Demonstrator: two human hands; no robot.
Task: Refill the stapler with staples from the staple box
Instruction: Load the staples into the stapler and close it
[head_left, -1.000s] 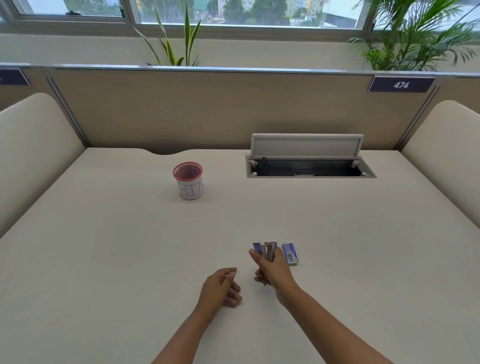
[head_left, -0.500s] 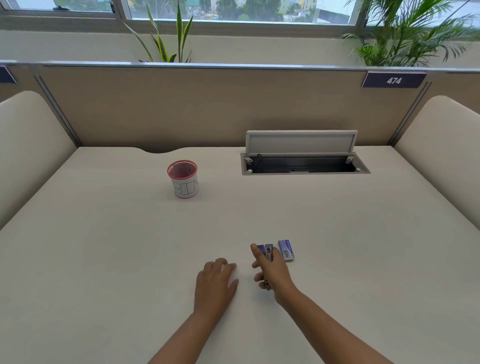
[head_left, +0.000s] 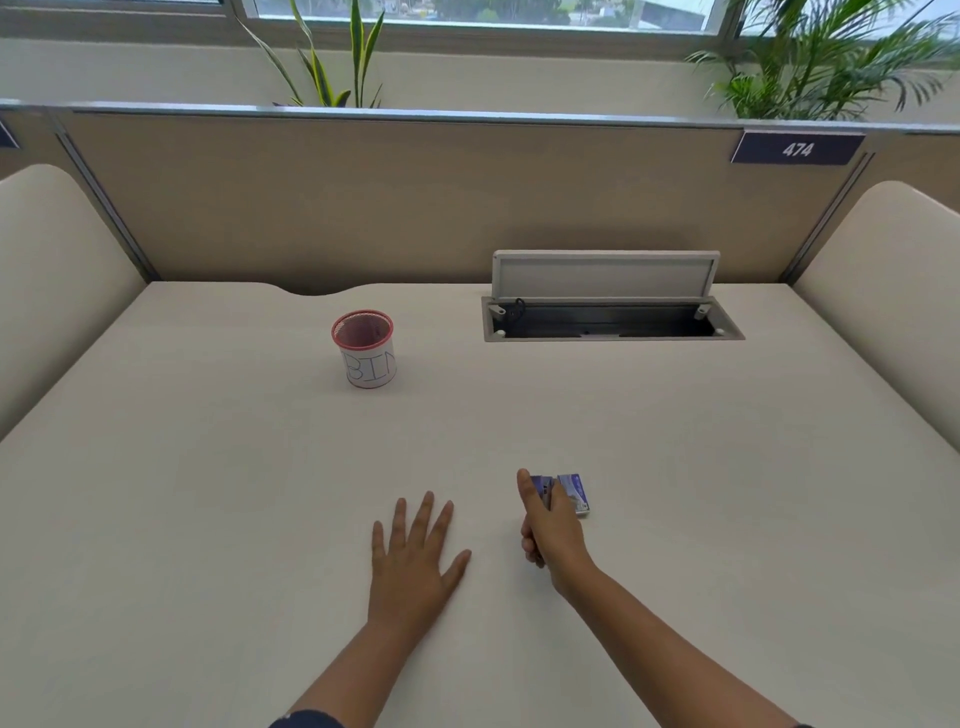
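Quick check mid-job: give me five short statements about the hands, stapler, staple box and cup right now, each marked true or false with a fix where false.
1. The left hand lies flat on the desk, fingers spread. True.
2. The right hand is empty. False: it grips the stapler.
3. The staple box lies just right of the stapler. True.
4. The cup is tipped over. False: it stands upright.
5. The desk hatch is shut. False: its lid stands open.
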